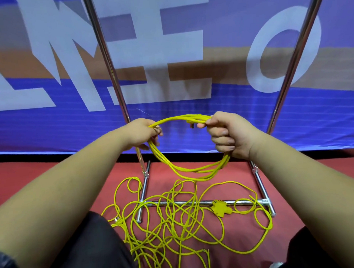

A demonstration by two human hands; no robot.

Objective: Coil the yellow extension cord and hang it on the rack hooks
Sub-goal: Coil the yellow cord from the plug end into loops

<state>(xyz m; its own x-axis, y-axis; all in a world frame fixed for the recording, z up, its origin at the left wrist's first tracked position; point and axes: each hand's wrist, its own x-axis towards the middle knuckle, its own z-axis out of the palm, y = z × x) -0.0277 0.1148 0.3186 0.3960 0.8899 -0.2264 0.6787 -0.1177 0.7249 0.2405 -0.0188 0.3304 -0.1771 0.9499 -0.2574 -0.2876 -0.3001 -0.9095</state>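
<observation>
- The floor is a red carpet (230, 172) filling the lower half of the frame, flat and bare apart from the cord and the rack's feet.
- Behind it, across the whole upper half, hangs a blue banner (50, 129) with large white characters and a tan band; its bottom edge meets the carpet along a dark line.
- A chrome rack (203, 203) stands on the carpet at centre: two shiny uprights rise to the top edge of the frame, one at upper centre-left, one at upper right, and a low crossbar joins two floor rails at lower centre.
- The yellow extension cord (176, 225) lies mostly as a loose tangle on the carpet at lower centre, draped over the crossbar; a flat yellow socket block (219, 209) rests on that bar.
- Several turns of the cord form a coil (194, 170) held up in mid-frame, in front of the banner's lower edge.
- The left hand (140, 133) is closed around the coil's left side.
- The right hand (229, 132) is clenched on the coil's upper right, with a plug end (193, 125) showing just beside its fingers.
- Dark-clothed knees sit at the lower left and lower right corners.
</observation>
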